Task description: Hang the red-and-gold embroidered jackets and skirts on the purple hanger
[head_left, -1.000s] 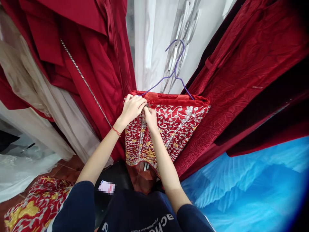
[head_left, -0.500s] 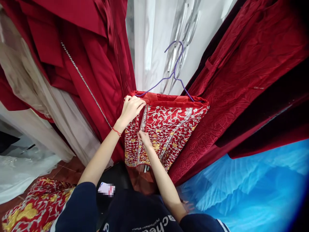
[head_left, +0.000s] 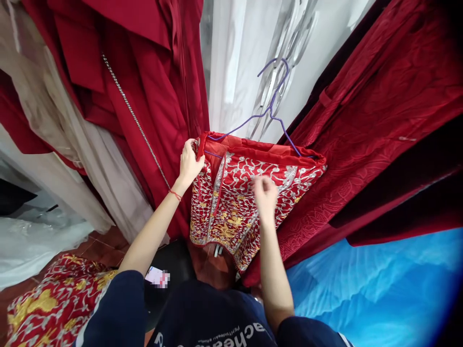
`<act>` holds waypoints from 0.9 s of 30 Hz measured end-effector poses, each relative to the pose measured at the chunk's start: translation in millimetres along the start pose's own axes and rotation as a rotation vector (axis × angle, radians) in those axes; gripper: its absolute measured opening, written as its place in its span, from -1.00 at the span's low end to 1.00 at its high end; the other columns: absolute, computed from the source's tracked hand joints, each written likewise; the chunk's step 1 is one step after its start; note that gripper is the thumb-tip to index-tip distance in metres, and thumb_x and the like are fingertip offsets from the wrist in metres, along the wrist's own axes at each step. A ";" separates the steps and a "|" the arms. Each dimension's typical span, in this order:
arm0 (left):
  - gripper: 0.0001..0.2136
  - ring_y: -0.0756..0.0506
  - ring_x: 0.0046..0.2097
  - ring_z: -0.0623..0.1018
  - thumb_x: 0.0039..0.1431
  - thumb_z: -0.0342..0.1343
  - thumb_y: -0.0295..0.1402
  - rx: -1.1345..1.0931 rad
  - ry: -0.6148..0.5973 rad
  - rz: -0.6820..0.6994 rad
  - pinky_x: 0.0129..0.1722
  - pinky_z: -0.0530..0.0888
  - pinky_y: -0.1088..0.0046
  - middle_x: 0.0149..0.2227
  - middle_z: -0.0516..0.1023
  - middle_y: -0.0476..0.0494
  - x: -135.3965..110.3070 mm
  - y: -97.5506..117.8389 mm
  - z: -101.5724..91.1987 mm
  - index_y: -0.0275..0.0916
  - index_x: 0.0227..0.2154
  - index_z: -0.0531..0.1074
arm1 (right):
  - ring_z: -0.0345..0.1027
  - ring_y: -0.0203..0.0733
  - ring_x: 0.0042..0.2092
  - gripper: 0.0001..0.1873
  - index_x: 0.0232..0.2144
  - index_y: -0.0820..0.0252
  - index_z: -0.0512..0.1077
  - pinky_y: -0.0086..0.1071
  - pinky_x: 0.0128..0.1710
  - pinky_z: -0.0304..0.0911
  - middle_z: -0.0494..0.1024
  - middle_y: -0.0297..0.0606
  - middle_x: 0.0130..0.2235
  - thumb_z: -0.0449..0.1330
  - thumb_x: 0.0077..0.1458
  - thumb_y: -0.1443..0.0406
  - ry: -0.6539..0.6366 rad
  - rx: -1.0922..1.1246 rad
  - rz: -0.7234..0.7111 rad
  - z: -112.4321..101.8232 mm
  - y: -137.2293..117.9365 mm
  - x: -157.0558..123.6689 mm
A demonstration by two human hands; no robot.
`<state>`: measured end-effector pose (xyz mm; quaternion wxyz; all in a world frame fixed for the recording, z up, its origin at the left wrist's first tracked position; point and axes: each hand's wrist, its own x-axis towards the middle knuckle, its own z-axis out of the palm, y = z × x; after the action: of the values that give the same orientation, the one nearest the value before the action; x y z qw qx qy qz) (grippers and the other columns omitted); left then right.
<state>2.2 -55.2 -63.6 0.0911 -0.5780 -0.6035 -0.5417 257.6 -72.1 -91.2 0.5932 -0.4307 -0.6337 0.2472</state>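
A red skirt (head_left: 231,212) with silver and gold embroidery hangs on a purple wire hanger (head_left: 272,103). My left hand (head_left: 190,164) is closed on the left end of its red waistband (head_left: 253,144), thumb in front. There is a slit below the waistband, with a thin red cord (head_left: 218,202) hanging beside it. In front of the upper right part of the skirt is my right hand (head_left: 265,190), its fingers curled together and slightly blurred. No object shows in its fingers, and whether it touches the cloth is unclear.
Dark red garments (head_left: 155,77) hang on the left, beside pale fabric (head_left: 97,159). More red gowns (head_left: 347,144) and a bright blue pleated dress (head_left: 361,284) are on the right. A phone (head_left: 155,276) lies on a black seat (head_left: 177,262). Embroidered red cloth (head_left: 54,299) lies lower left.
My right hand has left the cord at the slit and moved up and right across the skirt. My left hand has shifted to the waistband's outer end. The slit gapes wider.
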 end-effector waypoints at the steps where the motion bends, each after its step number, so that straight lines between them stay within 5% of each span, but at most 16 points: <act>1: -0.59 -0.21 0.14 0.44 0.16 0.10 -0.37 0.016 0.000 -0.016 0.15 0.37 0.15 0.07 0.41 -0.36 3.3 1.1 -0.1 -0.24 0.05 0.15 | 0.30 -0.21 -0.37 -0.70 -0.43 0.16 0.37 -0.31 -0.29 0.25 0.42 -0.29 -0.43 0.00 0.20 0.11 0.154 -0.121 -0.082 -17.3 -3.3 13.7; 4: -0.67 -0.23 0.07 0.50 0.23 0.05 -0.22 0.059 0.013 -0.073 0.07 0.41 0.15 -0.01 0.47 -0.36 13.6 8.9 3.5 -0.24 -0.02 0.19 | 0.32 0.02 -0.10 -0.70 -0.28 0.18 0.39 -0.11 -0.10 0.24 0.44 -0.06 -0.20 0.04 0.19 0.08 0.555 -0.524 -0.223 -62.2 -9.4 48.5; 6: -0.69 -0.25 0.03 0.52 0.24 0.02 -0.19 0.088 0.019 -0.104 0.04 0.43 0.15 -0.05 0.49 -0.36 20.7 13.8 7.9 -0.25 -0.06 0.21 | 0.28 0.12 0.00 -0.61 -0.14 0.21 0.38 -0.03 -0.06 0.21 0.41 0.05 -0.08 0.03 0.21 0.03 0.630 -0.677 -0.240 -83.2 -10.2 65.0; 13: -0.78 -0.23 -0.13 0.57 0.09 0.01 -0.46 0.067 0.033 -0.152 -0.06 0.43 0.23 -0.27 0.54 -0.22 33.2 8.4 10.5 -0.21 -0.17 0.33 | 0.40 -0.04 -0.13 -0.57 -0.01 0.15 0.41 -0.17 -0.10 0.23 0.51 -0.07 -0.11 -0.12 0.29 0.11 0.302 -0.726 -0.271 -115.1 -1.9 77.7; 18: -0.92 -0.15 -0.25 0.52 0.07 -0.04 -0.47 -0.097 0.095 -0.249 -0.11 0.41 0.33 -0.43 0.48 -0.09 41.2 -6.5 2.0 -0.17 -0.42 0.33 | 0.42 0.02 -0.21 -0.62 -0.11 0.24 0.45 -0.07 -0.11 0.25 0.54 -0.04 -0.25 -0.03 0.19 0.19 0.372 -0.764 -0.129 -115.2 -4.5 75.0; 21: -0.88 -0.09 -0.36 0.46 0.07 -0.01 -0.40 -0.332 0.097 -0.434 -0.20 0.42 0.37 -0.52 0.38 -0.03 46.7 -16.4 0.2 -0.17 -0.54 0.23 | 0.42 0.11 -0.22 -0.62 -0.21 0.32 0.47 0.01 -0.11 0.24 0.53 0.07 -0.32 -0.02 0.17 0.18 0.416 -0.791 0.042 -113.7 -6.7 88.9; 24: -0.90 -0.04 -0.46 0.41 0.01 0.03 -0.39 -0.620 -0.046 -0.672 -0.32 0.43 0.40 -0.58 0.32 0.02 37.4 -25.9 1.4 -0.17 -0.54 0.22 | 0.42 0.11 -0.23 -0.65 -0.32 0.31 0.46 -0.03 -0.12 0.23 0.52 0.13 -0.33 -0.06 0.17 0.22 0.377 -0.789 0.150 -116.5 1.4 101.8; 27: -0.92 -0.02 -0.51 0.39 -0.08 0.07 -0.38 -0.697 -0.207 -0.778 -0.39 0.41 0.43 -0.61 0.33 0.04 10.8 -33.3 7.2 -0.19 -0.54 0.26 | 0.37 0.01 -0.30 -0.72 -0.53 0.19 0.36 -0.16 -0.18 0.21 0.49 0.02 -0.44 -0.05 0.12 0.25 0.186 -0.712 0.216 -119.7 21.4 96.0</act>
<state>-24.0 -34.8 -76.7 -0.3739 -0.3580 -0.5633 -0.6440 385.6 -4.4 -36.3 0.4322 -0.6947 -0.5741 0.0327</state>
